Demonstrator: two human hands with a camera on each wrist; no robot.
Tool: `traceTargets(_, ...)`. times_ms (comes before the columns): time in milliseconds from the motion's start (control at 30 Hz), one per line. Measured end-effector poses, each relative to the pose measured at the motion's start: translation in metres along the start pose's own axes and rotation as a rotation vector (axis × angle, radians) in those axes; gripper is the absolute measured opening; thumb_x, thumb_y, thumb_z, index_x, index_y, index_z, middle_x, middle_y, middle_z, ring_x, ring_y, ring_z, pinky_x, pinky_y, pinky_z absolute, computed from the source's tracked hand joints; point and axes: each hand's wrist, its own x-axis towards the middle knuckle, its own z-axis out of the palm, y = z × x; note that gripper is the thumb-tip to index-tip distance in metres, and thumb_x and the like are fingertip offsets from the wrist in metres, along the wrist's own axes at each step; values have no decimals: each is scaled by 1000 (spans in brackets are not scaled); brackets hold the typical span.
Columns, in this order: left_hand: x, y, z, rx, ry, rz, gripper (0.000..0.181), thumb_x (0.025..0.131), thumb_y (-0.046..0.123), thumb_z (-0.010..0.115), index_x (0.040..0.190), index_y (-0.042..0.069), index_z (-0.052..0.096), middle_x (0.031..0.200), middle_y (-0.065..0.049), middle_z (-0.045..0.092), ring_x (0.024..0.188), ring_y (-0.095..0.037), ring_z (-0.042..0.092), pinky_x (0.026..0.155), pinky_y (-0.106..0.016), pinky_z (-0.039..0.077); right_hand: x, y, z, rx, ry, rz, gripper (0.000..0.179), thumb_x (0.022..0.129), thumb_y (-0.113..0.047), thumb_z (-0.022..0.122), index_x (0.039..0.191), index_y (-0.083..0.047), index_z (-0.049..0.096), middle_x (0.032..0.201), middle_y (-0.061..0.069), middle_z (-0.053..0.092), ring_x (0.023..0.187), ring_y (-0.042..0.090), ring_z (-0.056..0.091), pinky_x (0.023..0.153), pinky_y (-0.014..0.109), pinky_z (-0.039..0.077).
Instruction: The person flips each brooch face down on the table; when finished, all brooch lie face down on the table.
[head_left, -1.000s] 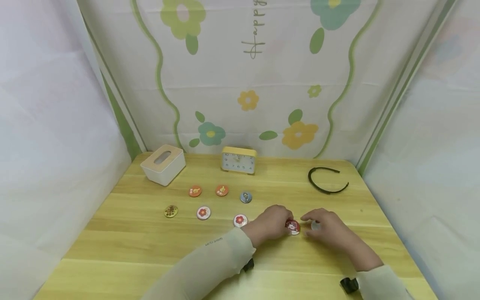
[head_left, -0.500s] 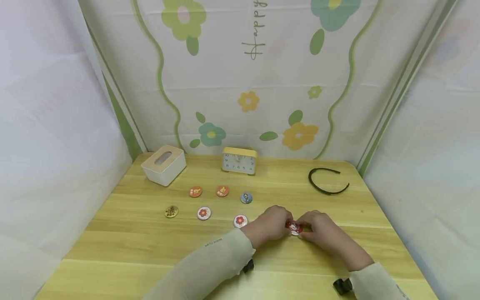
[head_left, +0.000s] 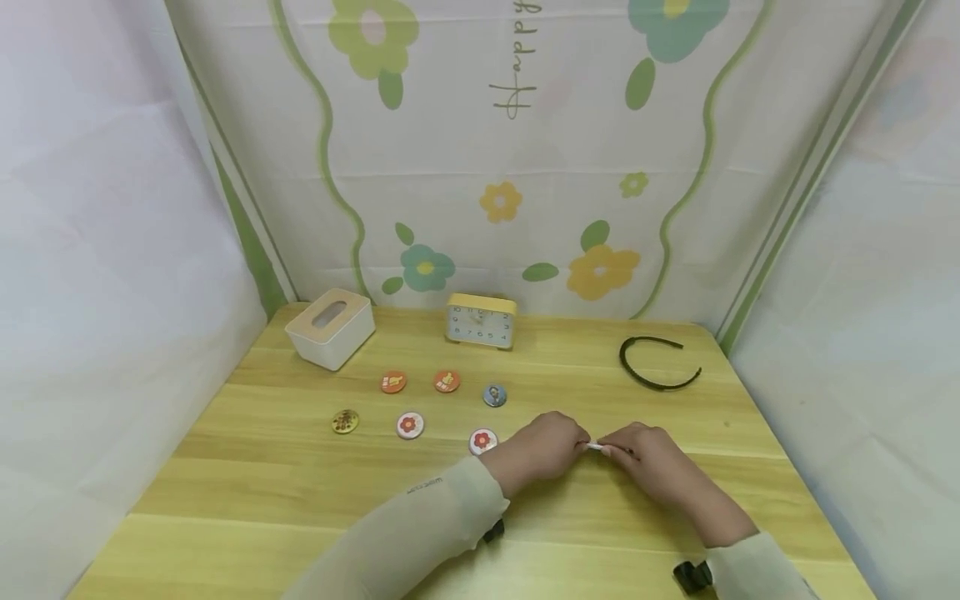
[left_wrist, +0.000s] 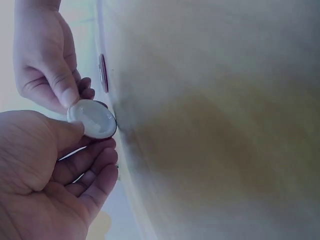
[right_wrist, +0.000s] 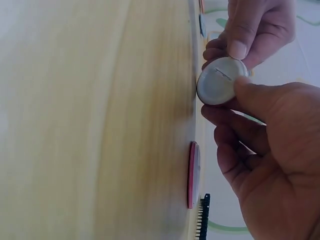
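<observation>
Between my two hands a round pin badge stands tilted, its edge toward the head view. Its pale back faces the left wrist camera, and a thin line like a pin crosses the back in the right wrist view. My left hand pinches one side with thumb and fingers. On the opposite side my right hand pinches the rim, thumb on the pale back. Another badge with a red edge lies on the table by my right hand, hidden behind that hand in the head view.
Left of my hands lie two flower badges, two orange badges, a blue badge and a yellow badge. Behind them stand a tissue box and a clock. A black headband lies at the back right.
My right hand has moved left and taken hold of the badge beside my left hand. The badge has tipped from showing its red face to edge-on in the head view.
</observation>
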Motion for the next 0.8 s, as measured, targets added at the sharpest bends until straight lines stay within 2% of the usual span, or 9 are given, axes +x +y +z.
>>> traceTargets(167, 0, 2, 0, 15, 47, -43, 27, 113, 18, 60, 91, 21, 76, 77, 10, 65, 74, -6, 56, 76, -22, 51, 0, 1, 0, 30, 2, 55, 24, 109, -24, 68, 127, -20, 82, 116, -3, 80, 110, 18, 73, 91, 44, 62)
traceTargets(300, 2, 2, 1, -22, 66, -108, 30, 112, 17, 59, 86, 20, 74, 76, 9, 65, 71, -7, 55, 70, -22, 49, 2, -2, 1, 53, 12, 80, 32, 103, -25, 77, 135, -18, 77, 115, -2, 76, 107, 18, 70, 88, 44, 61)
traceTargets(400, 5, 2, 3, -53, 59, -148, 32, 112, 19, 58, 83, 20, 71, 73, 8, 62, 68, -8, 54, 66, -22, 47, 3, -4, 2, 58, 17, 85, 38, 97, -22, 85, 133, -22, 73, 112, -4, 73, 104, 16, 67, 86, 43, 58)
traceTargets(533, 8, 2, 5, -83, 45, -177, 33, 112, 19, 58, 82, 19, 70, 71, 6, 60, 66, -10, 52, 61, -22, 44, 5, -6, 3, 46, 8, 67, 34, 95, -14, 86, 125, -26, 73, 111, -7, 73, 105, 15, 66, 88, 44, 58)
traceTargets(600, 9, 3, 5, -94, 44, -180, 29, 112, 19, 59, 86, 18, 73, 74, 6, 62, 66, -9, 53, 60, -21, 45, 5, -7, 3, 41, 3, 59, 32, 96, -13, 85, 124, -25, 75, 112, -7, 73, 106, 15, 67, 90, 45, 59)
traceTargets(700, 7, 4, 4, -116, 45, -203, 15, 111, 21, 62, 107, 17, 76, 87, 4, 72, 72, -8, 57, 65, -21, 48, 5, -9, 2, 39, 1, 60, 30, 97, -13, 84, 124, -22, 76, 114, -5, 74, 107, 16, 69, 91, 46, 61)
traceTargets(800, 5, 6, 2, -147, 48, -219, 16, 110, 22, 66, 123, 16, 71, 97, 2, 76, 78, -7, 59, 69, -21, 50, 4, -9, 2, 37, 7, 57, 29, 97, -13, 83, 124, -20, 76, 115, -4, 75, 108, 18, 71, 92, 48, 61)
